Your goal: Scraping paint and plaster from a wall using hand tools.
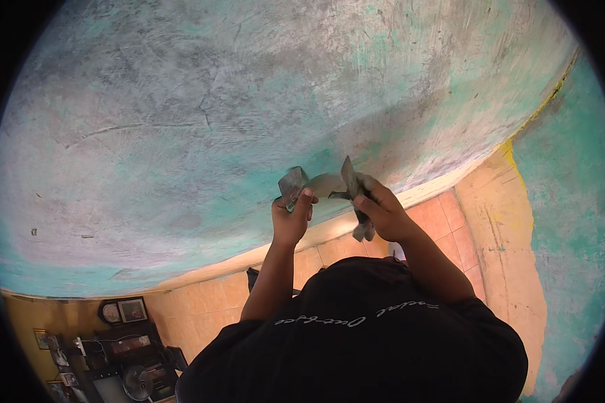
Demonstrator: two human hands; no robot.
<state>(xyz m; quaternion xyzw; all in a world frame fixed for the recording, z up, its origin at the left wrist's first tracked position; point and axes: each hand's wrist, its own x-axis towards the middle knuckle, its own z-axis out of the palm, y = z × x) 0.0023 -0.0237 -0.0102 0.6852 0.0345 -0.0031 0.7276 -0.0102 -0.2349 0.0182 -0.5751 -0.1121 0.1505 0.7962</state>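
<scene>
In front of the patchy turquoise and grey wall, both of my hands are raised close together. My left hand pinches a thin grey piece with angular edges, its thumb across the lower part. My right hand grips a bundle of thin grey and dark pieces; one pointed end sticks up and crumpled ends hang below the fingers. Between the hands is a blurred greyish patch, and I cannot tell whether it joins the two pieces. Their material is not clear, perhaps worn sandpaper.
Orange floor tiles run along the wall's foot. At the right stands a side wall of turquoise over peach paint, with a yellow line at the corner. Lower left are a dark cabinet, an electric fan and framed pictures.
</scene>
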